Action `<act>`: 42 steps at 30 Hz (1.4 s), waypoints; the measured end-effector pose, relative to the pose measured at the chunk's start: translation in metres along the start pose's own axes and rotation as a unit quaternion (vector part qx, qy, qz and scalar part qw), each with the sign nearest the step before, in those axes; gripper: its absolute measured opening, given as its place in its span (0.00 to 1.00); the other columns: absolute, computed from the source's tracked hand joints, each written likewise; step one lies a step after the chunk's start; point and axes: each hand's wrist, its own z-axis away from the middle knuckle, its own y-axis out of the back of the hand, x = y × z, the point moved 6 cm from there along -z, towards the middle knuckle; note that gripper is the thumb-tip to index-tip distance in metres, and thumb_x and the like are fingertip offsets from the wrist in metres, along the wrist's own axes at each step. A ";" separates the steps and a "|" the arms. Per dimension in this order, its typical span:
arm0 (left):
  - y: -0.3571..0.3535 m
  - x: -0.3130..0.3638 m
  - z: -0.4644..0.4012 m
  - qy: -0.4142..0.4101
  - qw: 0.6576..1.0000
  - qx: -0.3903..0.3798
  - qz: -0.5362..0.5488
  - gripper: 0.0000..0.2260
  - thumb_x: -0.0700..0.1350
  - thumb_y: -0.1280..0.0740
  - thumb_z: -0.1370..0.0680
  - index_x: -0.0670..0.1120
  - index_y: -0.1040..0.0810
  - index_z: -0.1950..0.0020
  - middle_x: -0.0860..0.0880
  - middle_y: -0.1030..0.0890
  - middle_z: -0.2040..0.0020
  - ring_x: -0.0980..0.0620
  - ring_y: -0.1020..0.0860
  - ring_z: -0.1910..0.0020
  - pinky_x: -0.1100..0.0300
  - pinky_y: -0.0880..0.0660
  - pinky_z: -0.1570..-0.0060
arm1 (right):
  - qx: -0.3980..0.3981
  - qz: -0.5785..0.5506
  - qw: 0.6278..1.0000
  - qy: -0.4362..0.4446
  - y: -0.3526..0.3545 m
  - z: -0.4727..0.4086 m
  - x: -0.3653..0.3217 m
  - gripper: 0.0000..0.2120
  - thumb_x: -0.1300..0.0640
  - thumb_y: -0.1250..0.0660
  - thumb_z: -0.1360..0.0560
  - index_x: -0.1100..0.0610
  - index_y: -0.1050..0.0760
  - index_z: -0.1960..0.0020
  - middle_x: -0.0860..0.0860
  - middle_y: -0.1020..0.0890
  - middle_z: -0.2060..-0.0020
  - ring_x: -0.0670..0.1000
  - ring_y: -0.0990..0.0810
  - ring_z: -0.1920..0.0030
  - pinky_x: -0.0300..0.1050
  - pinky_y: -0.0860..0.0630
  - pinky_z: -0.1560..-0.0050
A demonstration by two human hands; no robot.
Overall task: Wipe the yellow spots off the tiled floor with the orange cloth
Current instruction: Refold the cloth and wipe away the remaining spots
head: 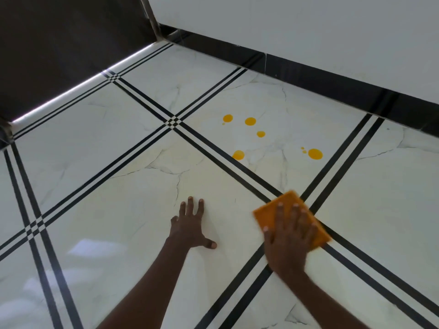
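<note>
Several round yellow spots (250,121) lie on a white marble-look floor tile (273,103) ahead of me; the largest one (315,154) is at the right, another (238,155) touches a black stripe. The orange cloth (268,214) lies flat on the floor over a crossing of black stripes, well short of the spots. My right hand (291,233) presses on the cloth with straight, spread fingers. My left hand (191,225) rests flat on the bare tile to the left of the cloth, fingers spread.
A white wall (308,32) with a black skirting (332,79) runs along the far right. A dark door or panel (59,43) closes the far left, with a bright gap of light under it. Black double stripes (133,155) cross the floor.
</note>
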 end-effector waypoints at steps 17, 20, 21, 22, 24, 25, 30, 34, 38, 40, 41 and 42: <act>-0.014 0.002 0.002 0.015 1.000 -0.007 -0.010 0.63 0.67 0.26 0.33 0.49 0.72 0.22 0.41 0.72 0.22 0.38 0.66 0.21 0.37 0.51 0.24 | -0.128 -0.098 0.986 -0.052 0.029 -0.133 -0.018 0.11 0.55 0.33 0.21 0.60 0.27 0.42 0.56 0.19 0.52 0.61 0.18 0.47 0.51 0.24 0.51; -0.015 0.002 0.002 0.012 1.000 -0.012 -0.015 0.63 0.67 0.26 0.33 0.48 0.73 0.22 0.40 0.73 0.22 0.37 0.66 0.22 0.37 0.50 0.24 | -0.139 -0.291 0.936 -0.140 0.047 -0.134 0.000 0.07 0.55 0.31 0.23 0.60 0.20 0.51 0.54 0.19 0.60 0.61 0.17 0.49 0.52 0.21 0.52; -0.015 0.002 0.002 0.013 1.000 -0.010 -0.017 0.63 0.67 0.27 0.33 0.48 0.73 0.22 0.40 0.72 0.22 0.37 0.66 0.21 0.37 0.50 0.24 | -0.122 -0.344 0.917 -0.158 0.059 -0.135 0.005 0.06 0.56 0.31 0.23 0.58 0.20 0.52 0.53 0.19 0.60 0.60 0.17 0.50 0.56 0.19 0.48; -0.014 0.001 0.002 0.014 1.000 -0.010 -0.020 0.63 0.68 0.27 0.33 0.48 0.73 0.22 0.40 0.72 0.22 0.37 0.66 0.21 0.37 0.49 0.24 | -0.097 -0.377 0.907 -0.158 0.075 -0.136 0.008 0.04 0.56 0.31 0.23 0.57 0.20 0.53 0.52 0.19 0.60 0.58 0.18 0.52 0.58 0.19 0.46; -0.015 0.002 0.001 0.015 1.000 -0.015 -0.020 0.63 0.68 0.27 0.33 0.48 0.73 0.22 0.40 0.73 0.23 0.37 0.66 0.22 0.37 0.49 0.24 | -0.045 -0.368 0.922 -0.111 0.112 -0.140 0.009 0.03 0.55 0.31 0.22 0.55 0.22 0.52 0.50 0.21 0.62 0.54 0.21 0.56 0.54 0.21 0.51; -0.016 0.003 0.000 0.014 1.000 -0.017 -0.020 0.63 0.68 0.27 0.33 0.48 0.73 0.22 0.40 0.73 0.23 0.37 0.66 0.22 0.37 0.50 0.24 | -0.020 -0.352 0.932 -0.078 0.129 -0.141 0.006 0.03 0.54 0.31 0.22 0.54 0.22 0.50 0.48 0.22 0.63 0.52 0.22 0.59 0.49 0.25 0.55; -0.014 0.002 0.001 0.015 1.000 -0.017 -0.022 0.63 0.69 0.28 0.33 0.48 0.73 0.22 0.40 0.73 0.23 0.37 0.66 0.21 0.38 0.49 0.24 | -0.040 -0.252 0.966 0.047 0.129 -0.130 -0.028 0.04 0.54 0.30 0.24 0.52 0.21 0.50 0.46 0.22 0.67 0.53 0.22 0.62 0.45 0.32 0.59; -0.012 0.003 0.002 0.013 0.999 -0.017 -0.024 0.63 0.69 0.28 0.33 0.48 0.73 0.22 0.40 0.73 0.23 0.37 0.66 0.21 0.37 0.48 0.25 | -0.054 -0.110 0.983 0.134 0.053 -0.110 -0.028 0.16 0.46 0.39 0.19 0.55 0.21 0.41 0.57 0.17 0.43 0.59 0.21 0.38 0.52 0.25 0.41; -0.010 0.004 0.001 0.012 0.999 -0.024 -0.024 0.63 0.69 0.27 0.33 0.48 0.72 0.22 0.40 0.72 0.22 0.37 0.65 0.21 0.37 0.47 0.25 | -0.083 0.065 0.975 0.194 -0.004 -0.113 0.022 0.33 0.38 0.56 0.17 0.51 0.48 0.16 0.59 0.42 0.18 0.63 0.44 0.19 0.65 0.46 0.20; -0.010 0.001 0.000 0.015 0.999 -0.036 -0.022 0.64 0.69 0.27 0.34 0.48 0.72 0.22 0.41 0.71 0.22 0.37 0.64 0.21 0.37 0.45 0.26 | -0.067 0.059 0.988 0.126 0.002 -0.117 0.053 0.33 0.38 0.54 0.18 0.52 0.49 0.16 0.60 0.42 0.18 0.64 0.44 0.19 0.65 0.46 0.21; -0.009 -0.001 -0.001 0.017 0.999 -0.041 -0.021 0.64 0.68 0.26 0.34 0.48 0.72 0.22 0.41 0.71 0.22 0.37 0.63 0.21 0.38 0.43 0.26 | -0.054 0.054 0.994 0.078 0.007 -0.118 0.073 0.33 0.39 0.53 0.18 0.53 0.48 0.17 0.61 0.41 0.19 0.65 0.43 0.19 0.66 0.46 0.21; -0.008 -0.001 -0.002 0.016 0.999 -0.047 -0.020 0.64 0.68 0.26 0.34 0.48 0.72 0.22 0.41 0.71 0.22 0.37 0.63 0.21 0.37 0.42 0.26 | -0.037 0.051 0.998 0.029 0.014 -0.117 0.095 0.34 0.39 0.53 0.18 0.54 0.47 0.17 0.63 0.40 0.20 0.66 0.43 0.20 0.68 0.46 0.22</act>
